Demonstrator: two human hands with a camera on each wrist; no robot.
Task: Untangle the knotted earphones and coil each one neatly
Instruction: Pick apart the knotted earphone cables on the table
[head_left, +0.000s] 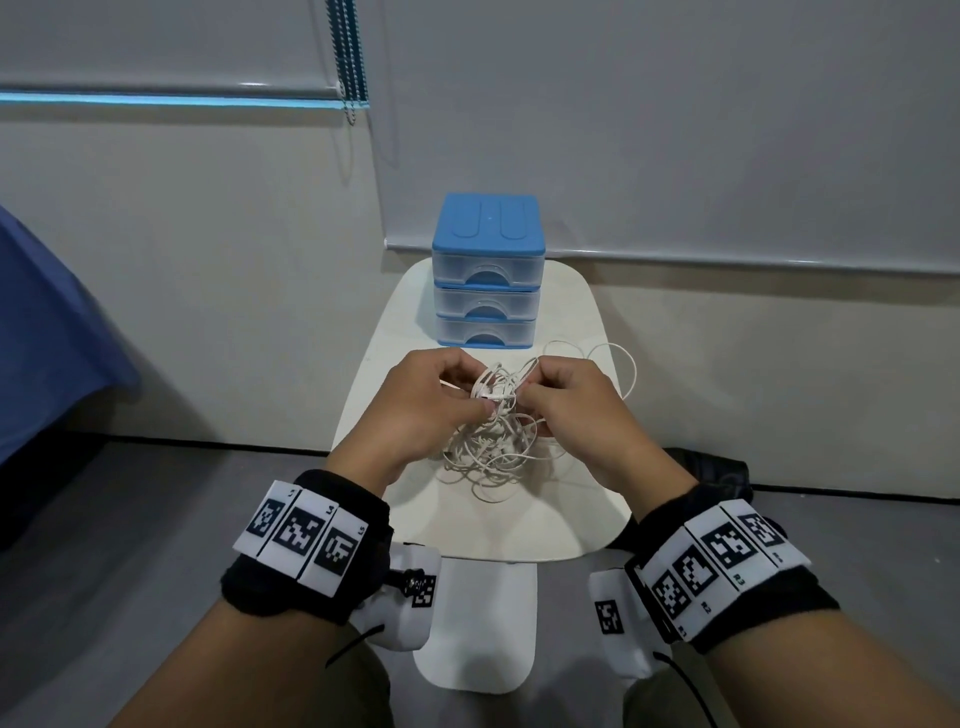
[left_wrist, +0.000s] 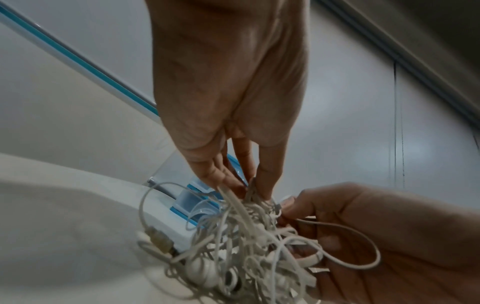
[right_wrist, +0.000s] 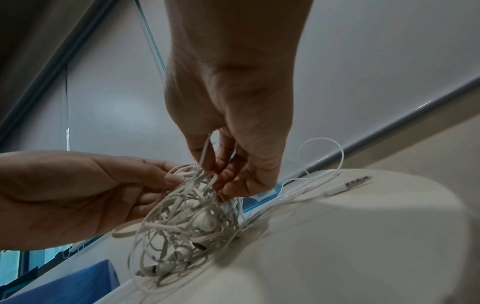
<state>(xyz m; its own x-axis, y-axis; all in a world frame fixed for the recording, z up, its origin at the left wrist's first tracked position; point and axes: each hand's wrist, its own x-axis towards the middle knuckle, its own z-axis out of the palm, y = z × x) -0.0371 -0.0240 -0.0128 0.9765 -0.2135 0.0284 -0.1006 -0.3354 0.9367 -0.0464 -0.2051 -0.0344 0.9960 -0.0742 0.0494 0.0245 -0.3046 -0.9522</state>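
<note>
We're both hands on the tangled earphones (head_left: 493, 431), a white knot of cable, lower part resting on the small white table (head_left: 582, 499), upper part lifted between our hands.

Left hand (head_left: 415, 410): grip clamped on strands at the top of the knot; the left wrist view shows fingertips (left_wrist: 265, 185) pinched together on several cables. Right hand (head_left: 582, 415): grip also clamped, thumb and fingers pinching cables at the right side of the knot; in the right wrist view one strand runs up between the fingers (right_wrist: 207, 156). The two hands are near each other with the knot's top between them.

Several earbuds (right_wrist: 205, 222) sit buried in the middle of the knot. One loose cable loop (head_left: 608, 364) trails off to the right on the table, and an audio plug (right_wrist: 350, 184) lies flat on the table, apart from the knot. How many separate earphones are in there, we can't tell.

Behind the knot at the far end of the table stands a blue three-drawer plastic organizer (head_left: 488, 270), drawers closed. Marker-covered wristbands (head_left: 306, 540) on both wrists. Grey roller blind (head_left: 675, 130) on the wall behind, blue fabric (head_left: 47, 338) at far left.
</note>
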